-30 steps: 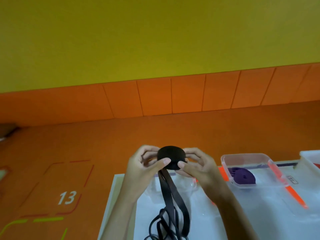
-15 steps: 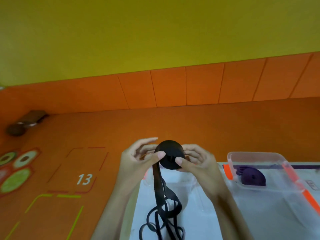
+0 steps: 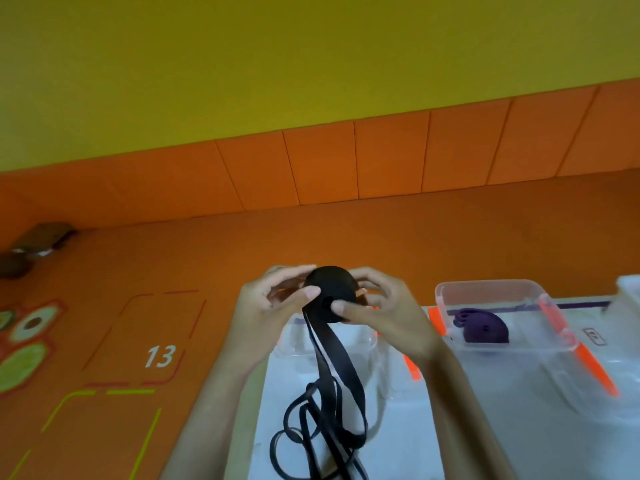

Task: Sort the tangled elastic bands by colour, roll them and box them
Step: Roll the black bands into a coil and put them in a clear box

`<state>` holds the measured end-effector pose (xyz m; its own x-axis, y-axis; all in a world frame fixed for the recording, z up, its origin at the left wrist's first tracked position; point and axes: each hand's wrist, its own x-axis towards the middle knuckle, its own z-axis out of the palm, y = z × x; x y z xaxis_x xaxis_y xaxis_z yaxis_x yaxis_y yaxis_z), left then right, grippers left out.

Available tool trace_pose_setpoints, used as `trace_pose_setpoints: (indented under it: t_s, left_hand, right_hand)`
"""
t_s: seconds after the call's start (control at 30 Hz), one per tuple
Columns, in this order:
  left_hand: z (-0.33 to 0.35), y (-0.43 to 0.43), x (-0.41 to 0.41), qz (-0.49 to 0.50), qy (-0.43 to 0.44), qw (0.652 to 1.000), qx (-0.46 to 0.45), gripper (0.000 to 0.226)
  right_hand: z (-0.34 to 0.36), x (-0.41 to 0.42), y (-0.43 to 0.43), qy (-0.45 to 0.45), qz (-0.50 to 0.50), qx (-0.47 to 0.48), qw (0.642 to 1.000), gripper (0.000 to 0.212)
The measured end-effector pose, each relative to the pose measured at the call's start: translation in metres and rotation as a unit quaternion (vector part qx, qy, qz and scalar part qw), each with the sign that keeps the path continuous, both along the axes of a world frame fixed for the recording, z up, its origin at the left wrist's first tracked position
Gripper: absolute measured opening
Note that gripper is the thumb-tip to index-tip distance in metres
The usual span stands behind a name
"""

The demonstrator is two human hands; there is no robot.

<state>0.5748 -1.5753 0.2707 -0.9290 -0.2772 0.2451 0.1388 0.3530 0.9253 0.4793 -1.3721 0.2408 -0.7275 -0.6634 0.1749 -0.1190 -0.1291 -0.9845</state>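
Observation:
Both hands hold a black elastic roll (image 3: 330, 289) in the air above the white table (image 3: 433, 441). My left hand (image 3: 273, 306) grips its left side, thumb on the face. My right hand (image 3: 384, 310) grips the right side, thumb pressed near the centre. The unrolled black band (image 3: 334, 362) hangs from the roll and lies in tangled loops (image 3: 311, 434) on the table. A rolled purple band (image 3: 485, 329) sits in a clear box (image 3: 491, 289) to the right. An empty clear box (image 3: 363, 341) stands under my hands, partly hidden.
Clear lids with orange clips (image 3: 595, 368) lie on the table in front of the boxes. Another white container (image 3: 628, 289) shows at the right edge. An orange floor mat with the number 13 (image 3: 161, 356) lies left of the table; an orange and yellow wall stands behind.
The roll has turned a little in my hands and the hanging band has shifted. The camera has swung, so the scene sits differently in the frame.

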Motion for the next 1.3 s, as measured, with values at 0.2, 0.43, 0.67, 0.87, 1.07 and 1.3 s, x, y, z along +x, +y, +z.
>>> trace_pose_setpoints:
  t_s: [0.2,0.43,0.67,0.87,1.07,1.3]
  left_hand:
    - [0.002,0.009,0.007,0.028,0.063,0.995,0.077,0.027]
    - [0.008,0.006,0.009,0.014,0.062,0.993,0.103,0.038]
    - [-0.002,0.014,0.009,0.037,0.078,0.985,0.147,0.018]
    - [0.001,0.006,0.009,0.003,0.051,0.994,0.097,0.028]
    - [-0.009,0.013,0.006,0.084,0.08,0.986,0.117,0.021]
    - [-0.027,0.022,0.005,0.087,0.053,0.972,0.21,0.027]
  right_hand:
    - [0.004,0.004,0.003,-0.056,-0.023,-0.08,0.995,0.023]
    - [0.012,-0.001,0.008,0.036,-0.003,0.007,0.999,0.019]
    - [0.005,0.006,0.0,-0.016,-0.053,-0.079,0.995,0.035]
    - [-0.005,0.004,0.0,-0.054,-0.013,-0.074,0.996,0.036]
    - [0.003,-0.001,0.007,0.069,-0.043,0.038,0.996,0.037]
    - [0.001,0.0,0.013,0.015,-0.067,0.015,0.997,0.03]
